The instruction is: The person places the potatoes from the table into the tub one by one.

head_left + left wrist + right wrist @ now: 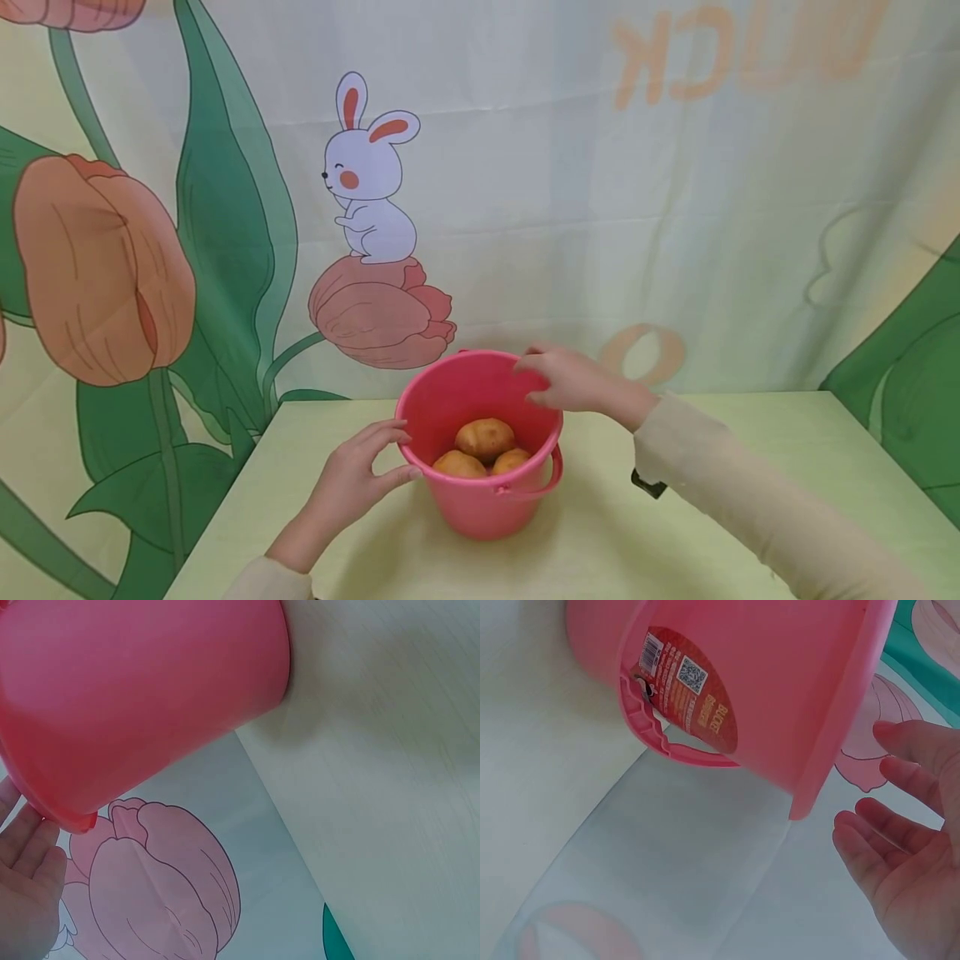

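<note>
The bucket [480, 467] wall hides the lower parts of the potatoes [483, 450].

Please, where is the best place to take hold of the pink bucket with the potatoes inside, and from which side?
Probably by the rim, one hand on each side. The pink bucket stands upright and open, with potatoes inside, and its handle hangs folded down at the front. The left hand and right hand are already at opposite sides of the rim.

The pink bucket [480, 500] looks like smooth, slightly glossy plastic; the table [675, 533] is matt, finely textured; the backdrop [600, 208] is printed cloth.
</note>
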